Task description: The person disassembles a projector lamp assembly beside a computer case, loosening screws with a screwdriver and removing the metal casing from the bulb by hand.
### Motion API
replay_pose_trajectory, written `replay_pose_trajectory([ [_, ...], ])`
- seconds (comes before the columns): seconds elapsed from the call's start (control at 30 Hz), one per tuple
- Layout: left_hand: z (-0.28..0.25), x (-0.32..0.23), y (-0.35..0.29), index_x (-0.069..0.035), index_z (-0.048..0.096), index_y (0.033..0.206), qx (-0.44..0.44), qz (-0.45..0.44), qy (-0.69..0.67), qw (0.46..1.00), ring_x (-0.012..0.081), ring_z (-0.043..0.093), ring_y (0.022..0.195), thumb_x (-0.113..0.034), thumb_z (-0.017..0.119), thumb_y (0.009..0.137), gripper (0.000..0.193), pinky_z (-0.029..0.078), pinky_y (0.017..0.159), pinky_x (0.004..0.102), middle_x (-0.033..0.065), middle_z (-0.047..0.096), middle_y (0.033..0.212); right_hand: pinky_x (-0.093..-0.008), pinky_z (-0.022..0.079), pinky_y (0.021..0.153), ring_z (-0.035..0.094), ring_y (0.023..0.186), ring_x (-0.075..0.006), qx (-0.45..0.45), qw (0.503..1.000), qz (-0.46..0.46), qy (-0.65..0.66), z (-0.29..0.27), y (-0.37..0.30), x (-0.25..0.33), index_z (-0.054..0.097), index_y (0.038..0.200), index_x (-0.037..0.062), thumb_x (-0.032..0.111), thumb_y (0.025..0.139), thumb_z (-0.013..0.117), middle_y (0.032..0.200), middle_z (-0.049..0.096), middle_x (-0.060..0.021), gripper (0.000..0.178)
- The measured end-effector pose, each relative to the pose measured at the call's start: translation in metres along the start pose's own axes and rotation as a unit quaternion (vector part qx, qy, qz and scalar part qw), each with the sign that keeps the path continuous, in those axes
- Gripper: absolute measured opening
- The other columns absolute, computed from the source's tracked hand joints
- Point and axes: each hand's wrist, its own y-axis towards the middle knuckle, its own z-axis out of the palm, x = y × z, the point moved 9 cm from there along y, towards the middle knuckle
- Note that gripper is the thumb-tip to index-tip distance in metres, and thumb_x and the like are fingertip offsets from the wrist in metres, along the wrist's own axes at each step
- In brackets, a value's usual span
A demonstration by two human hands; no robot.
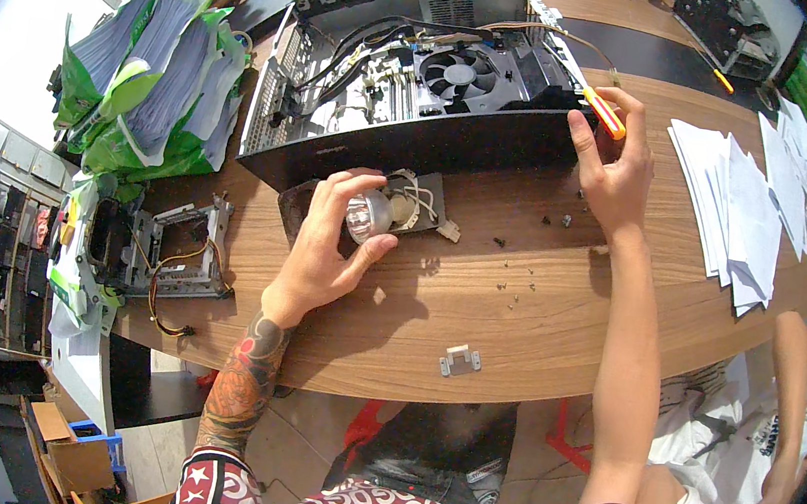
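Note:
An opened black desktop computer case (417, 138) lies on the wooden table, with a black fan (458, 74) and cables inside. My left hand (318, 252) is closed around a silvery reflector lamp (366, 215), thumb and fingers on its rim. White wires (418, 198) trail from the lamp to a small white connector (449, 229). Beneath it lies a dark flat plate (435, 195), partly hidden by the lamp and hand. At the case's near right corner, my right hand (617, 172) grips a screwdriver (606, 116) by its yellow and red handle, its shaft pointing up-left over the case.
Small screws (517, 284) are scattered right of centre. A small metal bracket (460, 361) lies by the near edge. Left stands a metal frame (184, 250) with wires, below green-wrapped paper stacks (155, 60). Loose papers (726, 206) cover the right; a person (775, 429) sits there.

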Motion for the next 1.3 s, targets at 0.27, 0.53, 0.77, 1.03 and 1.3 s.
replay_pose_trajectory([
  [0.27, 0.012, -0.005, 0.001, -0.007, 0.049, 0.120, 0.007, -0.011, 0.072, 0.997, 0.0350, 0.048, 0.109, -0.016, 0.086, 0.067, 0.065, 0.041, 0.096, 0.0431, 0.0151, 0.053, 0.122, -0.0336, 0.052, 0.076, 0.066, 0.087, -0.0230, 0.005, 1.000, -0.007, 0.001, 0.001, 0.000, 0.002, 0.055, 0.114, 0.0086, 0.028, 0.090, 0.071, 0.098, 0.067, -0.0112, 0.035],
  [0.53, -0.002, -0.013, 0.004, -0.005, 0.053, 0.117, -0.049, 0.035, 0.070, 0.996, 0.0326, 0.050, 0.108, -0.009, 0.084, 0.063, 0.062, 0.042, 0.095, 0.0403, 0.0139, 0.056, 0.115, -0.0298, 0.050, 0.076, 0.065, 0.085, -0.0184, -0.003, 0.999, 0.014, 0.030, 0.001, -0.002, -0.006, 0.056, 0.114, 0.0079, 0.027, 0.092, 0.068, 0.093, 0.067, -0.0095, 0.031],
  [0.77, -0.011, -0.012, 0.002, -0.006, 0.052, 0.126, -0.052, 0.030, 0.057, 0.997, 0.0320, 0.049, 0.109, -0.010, 0.083, 0.063, 0.070, 0.041, 0.097, 0.0413, 0.0137, 0.055, 0.117, -0.0291, 0.049, 0.073, 0.062, 0.081, -0.0154, -0.012, 0.999, -0.013, -0.032, 0.001, 0.001, 0.001, 0.057, 0.115, 0.0083, 0.028, 0.094, 0.066, 0.093, 0.067, -0.0071, 0.030],
  [1.03, -0.004, -0.005, 0.001, -0.008, 0.051, 0.130, -0.014, 0.015, 0.051, 0.998, 0.0329, 0.045, 0.105, -0.016, 0.081, 0.066, 0.071, 0.040, 0.095, 0.0421, 0.0147, 0.049, 0.114, -0.0290, 0.050, 0.074, 0.063, 0.081, -0.0153, -0.013, 1.000, 0.007, -0.008, 0.000, -0.002, -0.001, 0.057, 0.114, 0.0073, 0.027, 0.095, 0.065, 0.093, 0.067, -0.0071, 0.029],
  [1.3, 0.003, -0.005, 0.003, -0.004, 0.051, 0.123, -0.003, 0.016, 0.046, 0.999, 0.0325, 0.046, 0.105, -0.018, 0.081, 0.065, 0.067, 0.040, 0.095, 0.0408, 0.0145, 0.050, 0.111, -0.0291, 0.050, 0.072, 0.064, 0.080, -0.0160, -0.019, 1.000, -0.013, -0.012, -0.002, 0.000, 0.003, 0.057, 0.114, 0.0080, 0.029, 0.095, 0.064, 0.092, 0.067, -0.0082, 0.029],
])
